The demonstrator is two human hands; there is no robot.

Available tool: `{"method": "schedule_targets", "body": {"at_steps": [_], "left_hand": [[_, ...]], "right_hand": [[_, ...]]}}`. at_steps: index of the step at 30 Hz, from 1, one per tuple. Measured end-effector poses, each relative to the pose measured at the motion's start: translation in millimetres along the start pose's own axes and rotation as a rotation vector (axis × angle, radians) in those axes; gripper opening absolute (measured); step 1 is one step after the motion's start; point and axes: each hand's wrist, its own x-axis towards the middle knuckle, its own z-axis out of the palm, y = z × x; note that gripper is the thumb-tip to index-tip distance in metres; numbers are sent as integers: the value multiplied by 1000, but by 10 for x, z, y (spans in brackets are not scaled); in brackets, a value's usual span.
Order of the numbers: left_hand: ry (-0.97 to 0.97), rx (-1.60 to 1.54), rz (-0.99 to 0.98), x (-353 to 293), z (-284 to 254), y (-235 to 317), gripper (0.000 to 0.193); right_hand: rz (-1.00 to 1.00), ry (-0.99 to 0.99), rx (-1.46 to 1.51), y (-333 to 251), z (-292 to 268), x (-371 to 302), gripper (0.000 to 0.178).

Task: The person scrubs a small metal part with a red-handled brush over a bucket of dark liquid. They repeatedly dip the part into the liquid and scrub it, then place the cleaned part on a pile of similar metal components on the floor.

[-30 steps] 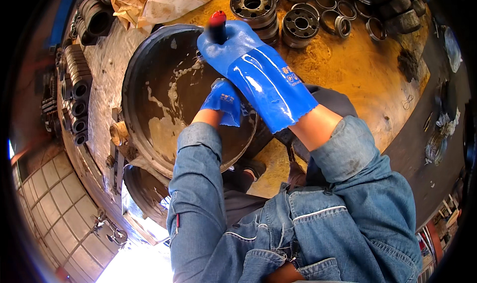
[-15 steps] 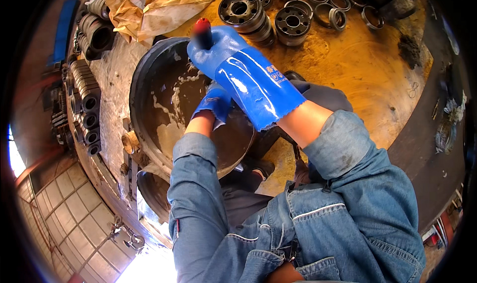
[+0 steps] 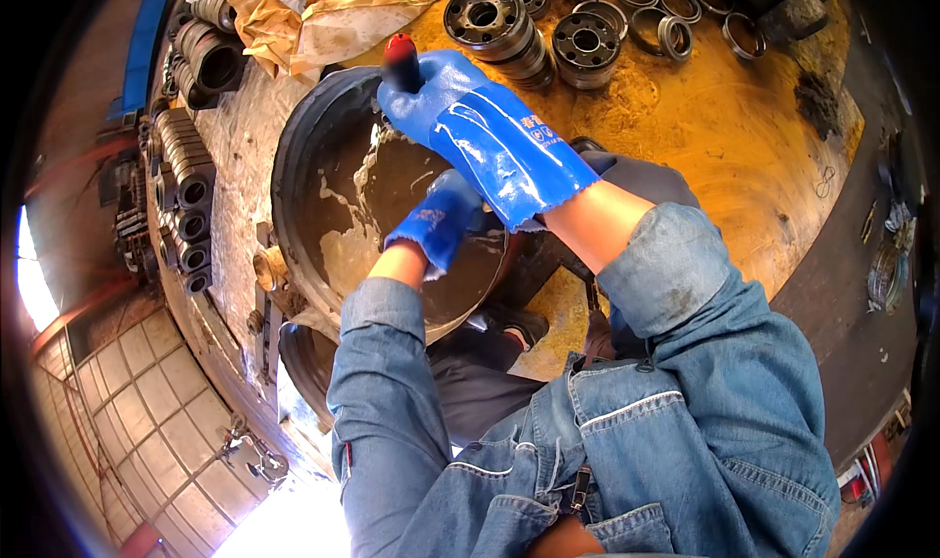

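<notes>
Both my hands wear blue rubber gloves. My right hand is closed around a tool with a red and black handle, held over the far rim of a round black metal basin. The basin holds murky grey liquid with foam. My left hand reaches down into the basin, fingers curled; what it grips is hidden by my right forearm. Denim sleeves cover both arms.
Several steel bearing rings lie on the oily yellow-brown ground beyond the basin. Crumpled brown paper sits at the far left. A row of dark cylindrical metal parts runs along the left. Tiled floor is below left.
The view has shifted slightly, so the basin and hands sit a little lower and to the right. My right hand keeps its hold on the tool; my left hand stays inside the basin.
</notes>
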Motion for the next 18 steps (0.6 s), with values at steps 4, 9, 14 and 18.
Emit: {"method": "schedule_targets", "body": {"at_steps": [4, 9, 14, 18], "left_hand": [[324, -90, 7, 185, 389, -271, 57], [457, -413, -193, -200, 527, -587, 60], [726, -1175, -186, -949, 1129, -713, 51], [826, -1623, -99, -1020, 1663, -826, 50]], "right_hand": [[5, -89, -32, -87, 48, -124, 45], [-119, -149, -15, 234, 229, -151, 40], [-59, -240, -146, 229, 375, -455, 39], [136, -277, -291, 566, 796, -337, 53]]}}
